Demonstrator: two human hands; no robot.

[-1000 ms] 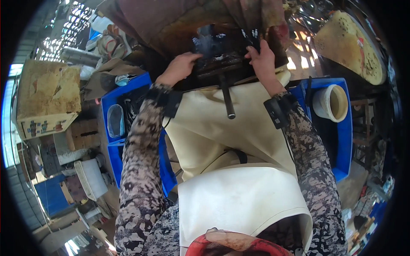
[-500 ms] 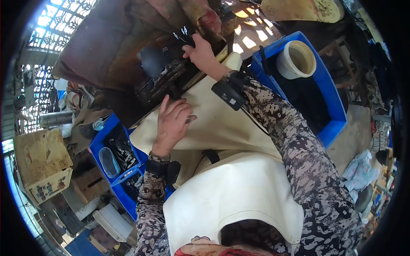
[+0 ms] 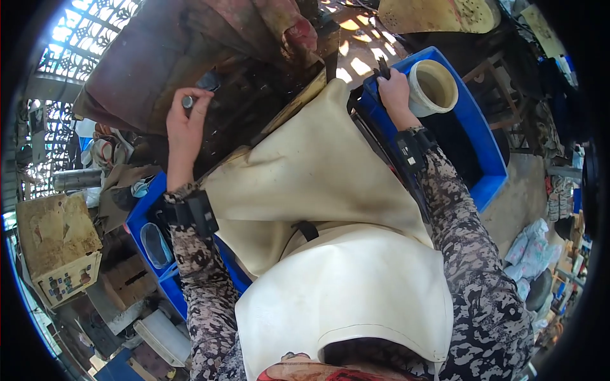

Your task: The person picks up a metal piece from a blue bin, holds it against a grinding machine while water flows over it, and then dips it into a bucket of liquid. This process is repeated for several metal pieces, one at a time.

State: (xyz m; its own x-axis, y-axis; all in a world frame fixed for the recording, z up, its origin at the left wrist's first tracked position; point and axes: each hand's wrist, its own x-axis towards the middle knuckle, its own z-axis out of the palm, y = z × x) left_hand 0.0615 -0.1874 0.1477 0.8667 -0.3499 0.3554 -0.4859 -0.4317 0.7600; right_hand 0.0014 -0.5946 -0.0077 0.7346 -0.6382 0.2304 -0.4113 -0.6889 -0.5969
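Note:
My left hand (image 3: 184,127) is raised at the dark recess beneath the brown cloth, its fingers curled around a small round-ended metal piece (image 3: 187,101). Its fingertips are beside a dark bluish lump (image 3: 208,80); whether they touch it I cannot tell. At the far left corner of the large blue crate (image 3: 492,181), my right hand (image 3: 395,95) is closed on a bunch of thin black pieces (image 3: 382,67). Their exact kind is unclear. A cream apron (image 3: 311,159) spreads across my lap between both arms.
A white bucket (image 3: 416,95) stands in the large crate, close to my right hand. Another blue crate (image 3: 136,219), holding a clear oval container (image 3: 155,244), is by my left forearm. The stained brown cloth (image 3: 152,51) hangs over the dark workplace ahead.
My right hand has moved right, from the dark workplace to the crate, with the black pieces. My left hand has gone left and farther away, from over the apron to the recess.

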